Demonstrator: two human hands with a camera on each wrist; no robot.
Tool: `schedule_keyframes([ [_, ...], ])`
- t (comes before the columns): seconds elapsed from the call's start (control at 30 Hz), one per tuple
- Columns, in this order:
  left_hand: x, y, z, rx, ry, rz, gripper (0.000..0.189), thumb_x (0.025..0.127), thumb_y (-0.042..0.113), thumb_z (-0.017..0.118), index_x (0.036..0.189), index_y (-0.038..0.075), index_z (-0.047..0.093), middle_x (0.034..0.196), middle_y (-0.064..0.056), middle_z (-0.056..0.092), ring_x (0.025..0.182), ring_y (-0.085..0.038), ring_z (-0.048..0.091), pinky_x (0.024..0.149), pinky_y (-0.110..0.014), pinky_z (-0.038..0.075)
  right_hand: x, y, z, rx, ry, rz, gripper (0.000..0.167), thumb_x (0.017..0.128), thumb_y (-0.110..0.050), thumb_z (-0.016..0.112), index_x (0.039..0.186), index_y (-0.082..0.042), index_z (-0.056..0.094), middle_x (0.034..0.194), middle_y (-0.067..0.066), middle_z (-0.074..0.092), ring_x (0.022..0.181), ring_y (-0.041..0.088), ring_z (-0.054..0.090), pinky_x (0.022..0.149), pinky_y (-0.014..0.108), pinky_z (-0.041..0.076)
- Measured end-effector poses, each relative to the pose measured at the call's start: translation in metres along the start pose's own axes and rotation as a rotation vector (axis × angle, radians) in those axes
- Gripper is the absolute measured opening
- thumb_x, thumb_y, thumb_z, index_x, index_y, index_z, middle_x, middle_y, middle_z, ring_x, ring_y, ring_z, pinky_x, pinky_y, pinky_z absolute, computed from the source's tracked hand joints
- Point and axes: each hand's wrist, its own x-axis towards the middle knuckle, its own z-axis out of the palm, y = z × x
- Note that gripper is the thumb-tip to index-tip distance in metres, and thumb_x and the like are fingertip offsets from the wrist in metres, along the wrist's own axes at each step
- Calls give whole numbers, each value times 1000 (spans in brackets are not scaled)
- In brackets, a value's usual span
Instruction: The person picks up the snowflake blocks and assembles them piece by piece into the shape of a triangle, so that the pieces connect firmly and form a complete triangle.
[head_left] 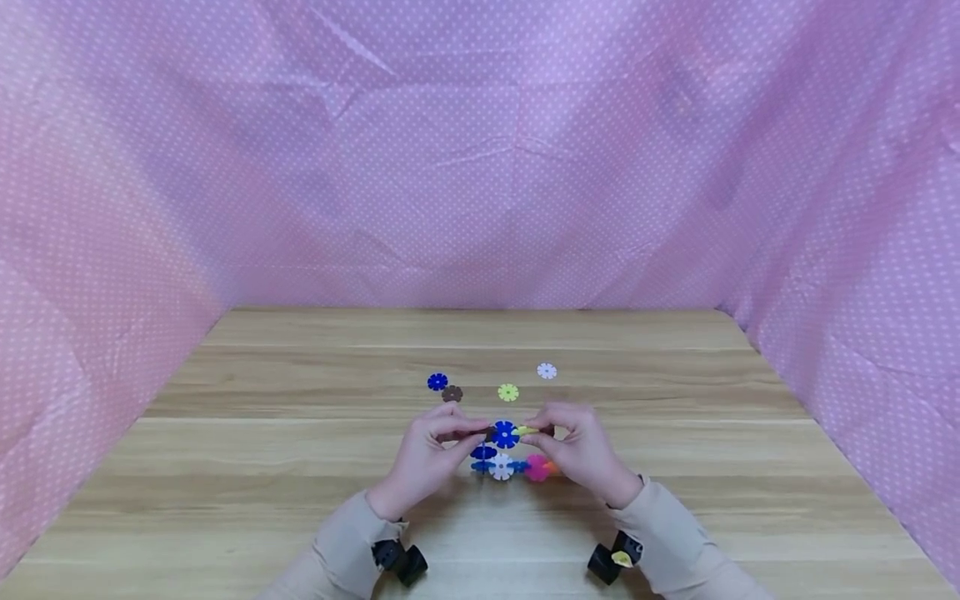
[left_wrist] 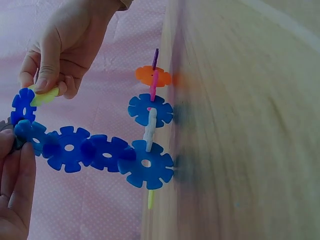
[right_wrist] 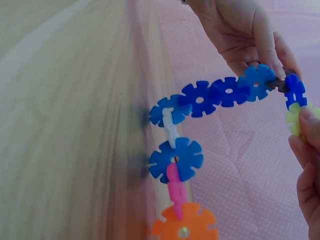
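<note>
My left hand [head_left: 431, 450] pinches a dark brown notched flower disc [right_wrist: 278, 85] between thumb and fingers. Opposite it, my right hand [head_left: 577, 446] pinches a yellow-green flower disc [right_wrist: 293, 119]. Between the two hands a dark blue disc [head_left: 505, 434] joins both discs edge to edge. From the brown disc a column of blue discs [left_wrist: 69, 149] runs down to a row near the tabletop. That row links a white disc [head_left: 502, 467], a lighter blue disc [left_wrist: 150, 109], a pink disc [head_left: 537, 467], an orange disc [right_wrist: 185, 225] and a purple disc [left_wrist: 155, 59].
Loose flower discs lie on the wooden table [head_left: 300, 467] beyond the hands: a blue one [head_left: 437, 382], a brown one [head_left: 452, 393], a yellow-green one [head_left: 508, 392] and a white one [head_left: 547, 371]. Pink dotted cloth [head_left: 480, 167] hangs behind and at both sides.
</note>
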Motion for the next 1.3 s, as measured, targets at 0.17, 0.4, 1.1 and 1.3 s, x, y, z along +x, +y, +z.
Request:
schedule_keyframes([
  [0.17, -2, 0, 1, 33, 20, 4, 20, 77, -6, 71, 95, 5, 74, 79, -2, 62, 79, -11, 59, 79, -27, 55, 3, -3, -3, -2, -13, -49, 17, 70, 8, 76, 84, 0, 73, 76, 10, 70, 65, 11, 62, 56, 23, 53],
  [0.4, -2, 2, 2, 120, -56, 2, 26, 87, 11, 68, 113, 11, 66, 110, -2, 60, 102, -17, 57, 90, -39, 51, 4, -2, -6, -78, -66, -25, 21, 75, 8, 73, 94, -2, 73, 87, 8, 71, 76, 17, 67, 70, 22, 56],
  [1.1, -4, 8, -1, 136, -202, -113, 30, 94, 15, 59, 124, 17, 57, 125, 3, 58, 122, -16, 51, 103, -45, 42, 26, 24, -32, -41, -338, 473, 30, 90, -14, 64, 115, 2, 63, 103, 17, 67, 92, 22, 64, 82, 28, 53],
  [1.3, -6, 10, 0, 108, -215, -148, 31, 95, 21, 56, 126, 18, 55, 129, 5, 55, 125, -17, 49, 106, -47, 39, 33, 61, -46, -181, -346, 594, 34, 90, -14, 63, 117, 6, 59, 110, 21, 64, 101, 33, 61, 89, 43, 52],
])
